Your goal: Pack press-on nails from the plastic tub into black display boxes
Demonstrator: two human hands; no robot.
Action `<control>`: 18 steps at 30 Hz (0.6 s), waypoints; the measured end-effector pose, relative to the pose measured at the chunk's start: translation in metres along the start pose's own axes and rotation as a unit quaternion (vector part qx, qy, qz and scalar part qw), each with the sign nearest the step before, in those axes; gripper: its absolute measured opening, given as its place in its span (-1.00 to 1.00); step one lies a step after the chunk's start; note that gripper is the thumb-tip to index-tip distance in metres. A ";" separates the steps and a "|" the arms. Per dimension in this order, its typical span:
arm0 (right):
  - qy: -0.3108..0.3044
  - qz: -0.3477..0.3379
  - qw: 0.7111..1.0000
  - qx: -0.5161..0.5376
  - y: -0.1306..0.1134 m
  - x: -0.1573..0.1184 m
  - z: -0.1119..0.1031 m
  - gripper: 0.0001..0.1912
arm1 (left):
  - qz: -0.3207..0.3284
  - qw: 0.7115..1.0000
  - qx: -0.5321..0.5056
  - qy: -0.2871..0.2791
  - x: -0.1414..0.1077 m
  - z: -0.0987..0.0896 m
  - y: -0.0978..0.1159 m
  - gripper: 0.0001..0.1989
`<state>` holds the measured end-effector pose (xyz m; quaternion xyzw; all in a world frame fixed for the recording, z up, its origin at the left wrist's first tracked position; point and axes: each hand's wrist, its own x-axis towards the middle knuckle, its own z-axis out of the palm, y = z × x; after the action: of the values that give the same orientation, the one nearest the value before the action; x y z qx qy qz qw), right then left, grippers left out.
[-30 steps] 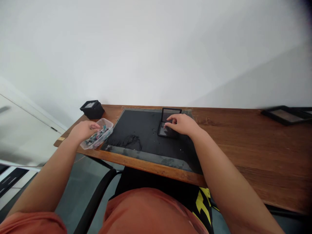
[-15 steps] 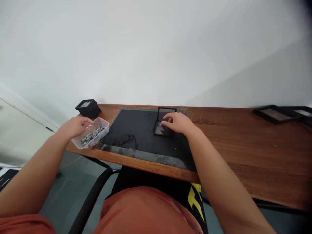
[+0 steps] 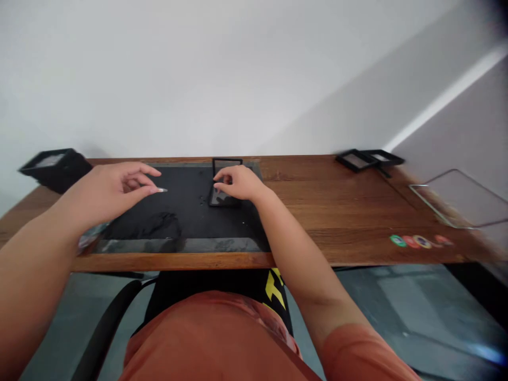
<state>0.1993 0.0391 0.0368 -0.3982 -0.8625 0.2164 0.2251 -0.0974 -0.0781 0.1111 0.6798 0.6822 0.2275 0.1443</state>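
Observation:
My left hand [image 3: 115,190] is raised over the left side of the black mat [image 3: 186,222]. A small pale piece [image 3: 162,190], too small to name, sticks out at its thumb tip; the index finger is held clear above. My right hand [image 3: 238,182] hovers over an open black hinged frame case [image 3: 226,201] with clear panels, its raised lid [image 3: 227,162] behind the fingers. The right fingers are curled, with a gap between thumb and index finger and nothing visible in it. Behind my left wrist, the clear plastic tub [image 3: 89,238] of small wrapped pieces is mostly hidden.
A stack of black frames [image 3: 59,169] stands at the table's left back. More black frames [image 3: 355,160] lie at the right back. Several round coloured stickers or badges [image 3: 410,242] are near the right front edge. A thin wire frame [image 3: 444,206] is at the right end.
My left hand has left the tub and moved right over the mat with a small pale piece. My right hand stays by the open case. The camera view has turned right.

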 end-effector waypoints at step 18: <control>-0.041 -0.060 0.992 0.107 0.005 0.003 0.012 -0.67 | 0.106 0.965 -0.224 -0.084 0.060 0.132 0.010 -0.41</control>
<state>0.1938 0.0424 0.0253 -0.3104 -0.8652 0.3100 0.2430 -0.0240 -0.0036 0.0105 0.7150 0.5239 0.3304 0.3244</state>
